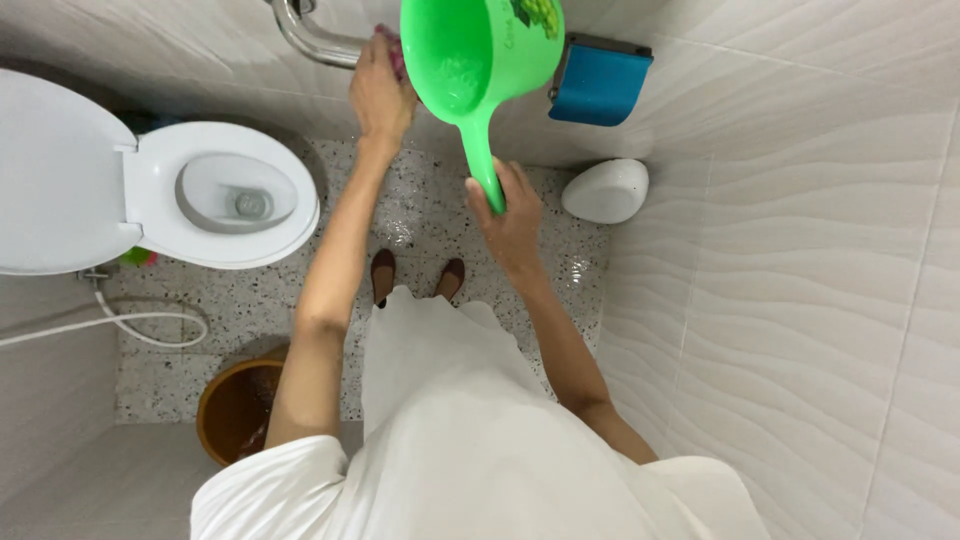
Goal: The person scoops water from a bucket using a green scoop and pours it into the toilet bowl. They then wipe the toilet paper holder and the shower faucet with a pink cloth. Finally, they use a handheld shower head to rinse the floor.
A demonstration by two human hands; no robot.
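Observation:
My right hand (512,215) grips the handle of a bright green plastic water scoop (478,55), held up and tilted toward the tiled wall. Just left of the scoop, my left hand (378,92) presses a pink cloth or sponge (395,52), mostly hidden by my fingers, against a chrome grab bar (308,35) on the wall. A blue toilet paper holder (598,82) is mounted right of the scoop.
A white toilet (215,195) with its lid up stands at the left, a white hose (110,325) below it. A brown bucket (235,405) sits on the speckled floor. A small white bin (605,190) stands by the right wall.

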